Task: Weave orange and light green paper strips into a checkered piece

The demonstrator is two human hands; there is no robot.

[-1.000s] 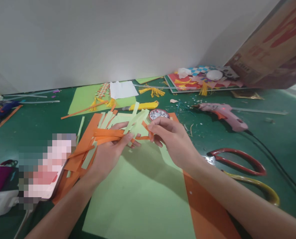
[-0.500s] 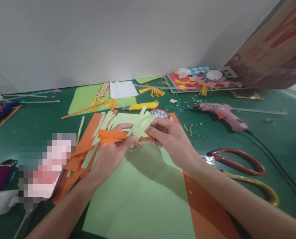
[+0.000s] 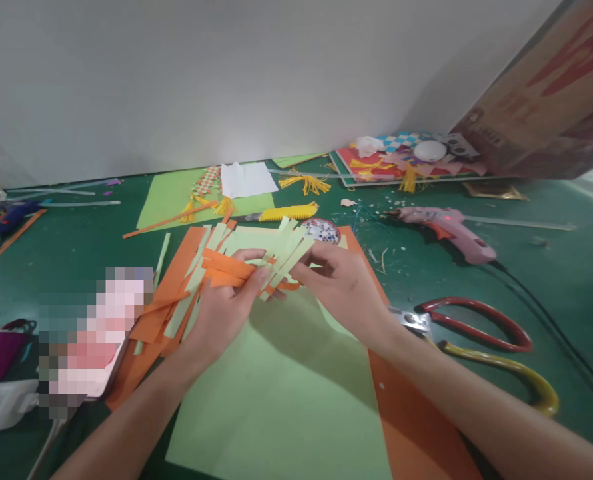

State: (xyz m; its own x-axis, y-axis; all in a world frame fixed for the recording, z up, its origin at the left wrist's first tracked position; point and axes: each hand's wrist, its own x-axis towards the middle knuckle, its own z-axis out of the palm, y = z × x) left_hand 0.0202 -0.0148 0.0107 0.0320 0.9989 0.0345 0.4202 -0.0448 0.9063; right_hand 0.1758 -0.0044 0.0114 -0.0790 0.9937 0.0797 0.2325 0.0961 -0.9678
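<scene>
My left hand (image 3: pixel 234 290) is closed on a small weave of orange paper strips (image 3: pixel 224 268) and pale green paper strips (image 3: pixel 284 252), thumb on top where they cross. The orange ends stick out leftward and the green ends fan up to the right. My right hand (image 3: pixel 334 277) pinches the green strips at their right side, its fingertips partly hidden behind them. Both hands are above a pale green paper sheet (image 3: pixel 281 393), which lies over an orange sheet (image 3: pixel 416 413). Loose cut strips (image 3: pixel 181 310) lie left of my left hand.
A pink glue gun (image 3: pixel 446 230) with a cord lies at the right, above large scissors (image 3: pixel 476 327). A yellow cutter knife (image 3: pixel 289 212) and a round patterned object (image 3: pixel 321 231) sit beyond the hands. A phone (image 3: pixel 96 340) is at the left; a white wall (image 3: pixel 226 80) stands behind.
The green strips have spread from a tighter bundle into a fan. My right hand has shifted slightly right and down, and more of the scissors' metal shows.
</scene>
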